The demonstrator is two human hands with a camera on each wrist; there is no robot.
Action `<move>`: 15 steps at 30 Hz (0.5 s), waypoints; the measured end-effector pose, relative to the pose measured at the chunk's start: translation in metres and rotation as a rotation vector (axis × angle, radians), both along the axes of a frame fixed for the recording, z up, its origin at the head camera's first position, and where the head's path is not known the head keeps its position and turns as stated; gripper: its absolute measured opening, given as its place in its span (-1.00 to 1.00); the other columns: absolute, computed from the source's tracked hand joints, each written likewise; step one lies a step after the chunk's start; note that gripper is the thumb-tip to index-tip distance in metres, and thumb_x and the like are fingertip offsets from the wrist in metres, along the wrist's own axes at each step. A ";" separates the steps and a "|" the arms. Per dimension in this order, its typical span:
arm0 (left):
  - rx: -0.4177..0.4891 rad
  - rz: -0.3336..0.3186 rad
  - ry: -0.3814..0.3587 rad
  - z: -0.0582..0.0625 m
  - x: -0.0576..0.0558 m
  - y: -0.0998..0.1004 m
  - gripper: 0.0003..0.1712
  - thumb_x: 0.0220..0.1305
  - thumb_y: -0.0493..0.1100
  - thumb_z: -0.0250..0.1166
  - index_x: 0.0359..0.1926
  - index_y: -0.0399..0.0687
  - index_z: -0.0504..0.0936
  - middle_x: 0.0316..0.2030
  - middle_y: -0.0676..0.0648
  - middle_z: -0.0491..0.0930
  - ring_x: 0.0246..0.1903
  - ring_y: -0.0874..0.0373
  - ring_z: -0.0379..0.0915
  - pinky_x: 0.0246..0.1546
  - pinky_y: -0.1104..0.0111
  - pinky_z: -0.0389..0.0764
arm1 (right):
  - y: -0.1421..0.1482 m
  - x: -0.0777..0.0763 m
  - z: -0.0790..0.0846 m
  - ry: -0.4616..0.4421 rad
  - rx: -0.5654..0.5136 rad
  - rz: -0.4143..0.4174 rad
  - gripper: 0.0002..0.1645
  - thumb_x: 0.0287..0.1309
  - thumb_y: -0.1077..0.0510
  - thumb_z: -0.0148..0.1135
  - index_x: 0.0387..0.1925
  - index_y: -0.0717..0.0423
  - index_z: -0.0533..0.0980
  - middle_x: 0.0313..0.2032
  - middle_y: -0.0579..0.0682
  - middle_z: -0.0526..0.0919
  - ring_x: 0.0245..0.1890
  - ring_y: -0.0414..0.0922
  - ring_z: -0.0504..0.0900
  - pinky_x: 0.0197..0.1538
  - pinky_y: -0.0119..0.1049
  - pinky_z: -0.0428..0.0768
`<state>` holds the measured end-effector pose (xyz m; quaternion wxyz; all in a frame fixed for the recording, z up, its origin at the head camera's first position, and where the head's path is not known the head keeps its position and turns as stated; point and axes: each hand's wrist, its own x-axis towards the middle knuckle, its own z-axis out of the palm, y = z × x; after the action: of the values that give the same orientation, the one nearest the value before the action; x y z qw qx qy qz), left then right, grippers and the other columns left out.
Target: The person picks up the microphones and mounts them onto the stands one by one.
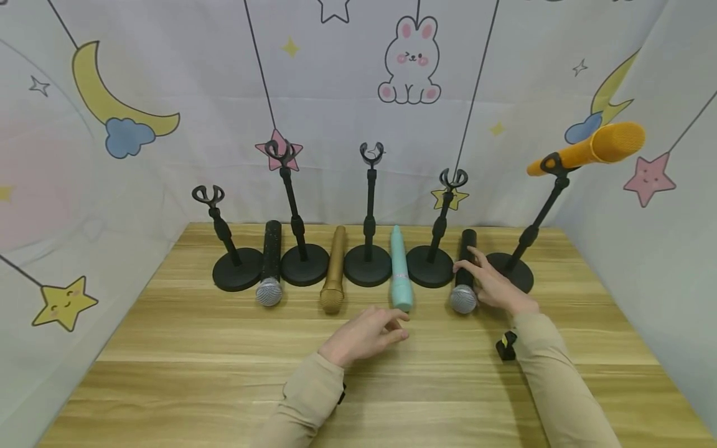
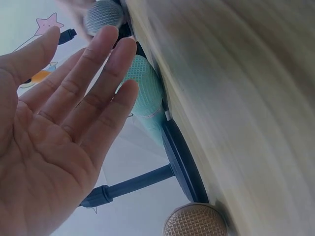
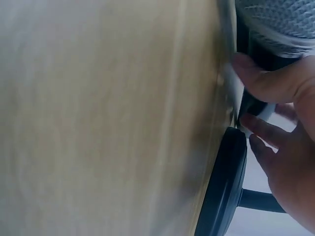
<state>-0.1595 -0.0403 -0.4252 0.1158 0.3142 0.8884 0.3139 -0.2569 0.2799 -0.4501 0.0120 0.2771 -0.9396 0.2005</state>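
My right hand (image 1: 496, 285) reaches across a black microphone (image 1: 463, 300) with a silver mesh head that lies on the table. Its fingers bend over the handle, and the thumb (image 3: 266, 83) lies along the side, just behind the mesh head. My left hand (image 1: 364, 333) hovers over the wood, nearest the head of a mint-green microphone (image 1: 401, 286). Its palm is bare and the fingers (image 2: 93, 98) are loosely extended. An orange microphone (image 1: 594, 148) sits tilted in the clip of the far-right stand (image 1: 511, 274).
A gold microphone (image 1: 334, 274) and a speckled black microphone (image 1: 271, 261) lie between stands to the left. Several black stands with bare clips, among them a middle stand (image 1: 368, 264) and a leftmost stand (image 1: 238, 270), line the table's back edge. Behind hangs a printed curtain (image 1: 347, 81).
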 end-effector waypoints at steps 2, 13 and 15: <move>-0.004 0.002 -0.001 0.000 0.000 0.000 -0.60 0.48 -0.04 0.21 0.20 -0.14 0.61 -0.12 -0.06 0.79 -0.13 0.21 0.70 -0.10 0.44 0.63 | 0.001 -0.001 -0.001 0.021 -0.035 -0.002 -0.39 0.09 0.67 0.01 0.09 0.14 0.45 0.43 0.50 0.05 0.27 0.52 0.36 -0.17 -0.02 0.59; 0.016 0.006 -0.009 0.000 0.000 0.000 -0.59 0.47 -0.05 0.22 0.21 -0.15 0.60 -0.16 -0.06 0.79 -0.19 0.23 0.70 -0.16 0.48 0.62 | -0.003 0.005 -0.001 0.113 -0.365 -0.089 -0.40 0.09 0.58 0.26 0.16 0.35 0.32 0.37 0.45 0.21 0.40 0.46 0.19 0.29 0.45 0.26; 0.022 0.007 -0.006 -0.001 -0.001 0.000 -0.60 0.47 -0.06 0.23 0.20 -0.15 0.61 -0.18 -0.05 0.80 -0.22 0.25 0.70 -0.17 0.48 0.61 | -0.007 0.007 -0.001 0.170 -0.434 -0.143 -0.45 0.14 0.55 0.24 0.17 0.39 0.35 0.33 0.45 0.29 0.38 0.42 0.24 0.32 0.43 0.24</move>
<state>-0.1605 -0.0408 -0.4264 0.1140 0.3113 0.8857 0.3250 -0.2497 0.2731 -0.4509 0.1646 0.2165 -0.8874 0.3723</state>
